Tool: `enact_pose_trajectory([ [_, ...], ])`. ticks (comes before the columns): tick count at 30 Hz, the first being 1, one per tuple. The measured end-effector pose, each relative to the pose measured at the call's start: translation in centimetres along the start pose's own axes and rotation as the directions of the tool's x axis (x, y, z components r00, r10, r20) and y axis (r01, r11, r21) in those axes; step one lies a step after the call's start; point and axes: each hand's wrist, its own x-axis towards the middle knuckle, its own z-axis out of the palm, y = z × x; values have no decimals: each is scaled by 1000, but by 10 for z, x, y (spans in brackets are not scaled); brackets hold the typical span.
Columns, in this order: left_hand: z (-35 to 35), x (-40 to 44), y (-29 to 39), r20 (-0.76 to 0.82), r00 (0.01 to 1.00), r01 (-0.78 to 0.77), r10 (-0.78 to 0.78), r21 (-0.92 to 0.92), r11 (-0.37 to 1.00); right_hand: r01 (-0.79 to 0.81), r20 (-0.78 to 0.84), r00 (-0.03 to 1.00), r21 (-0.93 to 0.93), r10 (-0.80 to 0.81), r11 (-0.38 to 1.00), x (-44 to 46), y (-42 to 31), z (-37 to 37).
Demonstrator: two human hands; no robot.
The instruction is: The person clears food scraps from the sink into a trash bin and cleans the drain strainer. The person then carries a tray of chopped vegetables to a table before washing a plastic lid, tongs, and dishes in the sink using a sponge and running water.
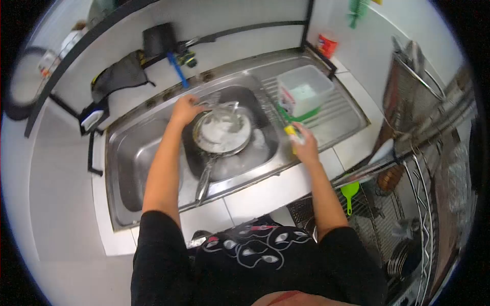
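Note:
My left hand [187, 108] is over the left back rim of the right sink basin [273, 148], fingers bent in a pinch. At its fingertips is a shiny, see-through piece [227, 116], blurred, above the pan; its kind is unclear. Below it a round frying pan [224, 148] with white suds inside sits in the basin, its handle [204, 181] resting over the front edge. My right hand [305, 147] grips a yellow sponge [291, 131] at the right edge of the basin, beside a clear plastic container [305, 92] with a green base or lid [306, 115].
A second sink basin [145, 163] is at left. The container stands on the ribbed drainboard [339, 104]. A blue-handled brush [177, 69] and a dark cloth [120, 76] hang at the back. A red tub [327, 46] is in the far corner; a wire rack [421, 204] stands at right.

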Motion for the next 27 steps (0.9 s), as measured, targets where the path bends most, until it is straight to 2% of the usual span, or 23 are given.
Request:
enact_pose_trajectory([
  [1, 2, 8, -2, -32, 999, 12, -14, -52, 999, -20, -11, 1000, 31, 20, 999, -3, 11, -1],
  [3, 2, 16, 10, -55, 995, 59, -84, -352, 934, -76, -25, 997, 84, 79, 994, -8, 19, -3],
  [6, 25, 41, 6, -75, 983, 105, -167, -516, 850, -131, -36, 990, 124, 136, 984, -10, 22, -6],
  [7, 37, 47, 6, -105, 981, 63, -162, -620, 782, -127, -44, 990, 122, 133, 984, -9, 28, -4],
  [9, 60, 64, -2, -293, 944, 10, -151, -431, 902, -129, -38, 990, 129, 135, 983, -8, 30, -2],
  [12, 94, 95, -5, -438, 884, -91, -163, -504, 859, -158, -8, 987, 156, 161, 975, -9, 29, -5],
  [15, 65, 78, 41, -129, 936, 108, -326, -778, 619, -147, -5, 989, 165, 150, 975, -9, 32, -3],
  [17, 86, 112, 9, -323, 872, 57, -368, -680, 731, -99, -10, 995, 152, 102, 983, -9, 33, -1],
  [19, 89, 119, 3, -406, 849, 56, -339, -568, 821, -123, 3, 992, 112, 123, 986, -12, 23, -5],
  [21, 74, 109, 19, -388, 881, 75, -271, -449, 890, -124, -1, 992, 95, 125, 988, -12, 22, -3],
  [22, 77, 111, 13, -321, 922, 111, -215, -314, 943, -114, -9, 993, 100, 115, 988, -14, 28, -2],
  [24, 76, 107, 15, -449, 882, 84, -141, -145, 986, -74, -31, 996, 125, 79, 989, -11, 34, 1],
  [25, 58, 89, 32, -341, 924, 89, -173, -248, 965, -51, -45, 997, 142, 58, 989, -12, 37, 2],
  [26, 75, 103, 11, -384, 909, 31, -161, -322, 946, -61, -40, 997, 161, 68, 985, -12, 40, 4],
  [27, 52, 79, 41, -386, 883, 125, -268, -357, 926, -75, -36, 996, 175, 82, 982, -12, 42, 5],
])
